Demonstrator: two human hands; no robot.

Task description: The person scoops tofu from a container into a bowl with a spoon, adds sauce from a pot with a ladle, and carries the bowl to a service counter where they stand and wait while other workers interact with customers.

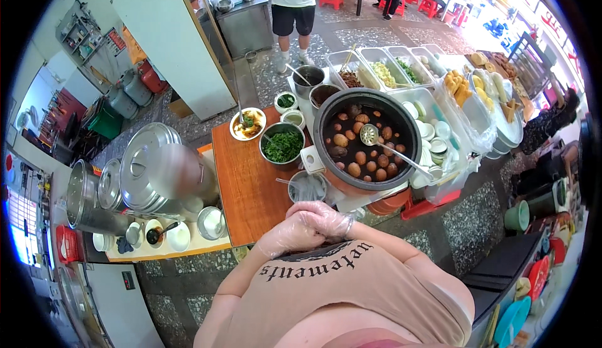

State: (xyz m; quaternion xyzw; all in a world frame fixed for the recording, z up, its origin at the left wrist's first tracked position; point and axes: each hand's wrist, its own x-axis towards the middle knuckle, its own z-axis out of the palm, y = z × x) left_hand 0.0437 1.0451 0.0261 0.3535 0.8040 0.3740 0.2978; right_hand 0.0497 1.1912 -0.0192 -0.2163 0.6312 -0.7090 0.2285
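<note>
My left hand [285,235] and my right hand [327,217], both in clear plastic gloves, are clasped together in front of my body with fingers folded. I see nothing between them. Just beyond them stands a metal container [307,188] with a pale, cloudy content and a handle sticking out. Past it sits a metal pot of chopped greens [282,147]. To the right, a big dark pot [321,119] holds brown eggs in dark broth, with a perforated skimmer [370,135] resting across it. A white bowl of garnished food [248,124] with a spoon stands on the brown tabletop [251,185].
Large metal pots with lids [147,166] stand at the left, beside small bowls [179,236]. Clear food bins [382,69] line the back, and stacked white dishes [433,138] stand right of the egg pot. A person [295,3] stands beyond the counter.
</note>
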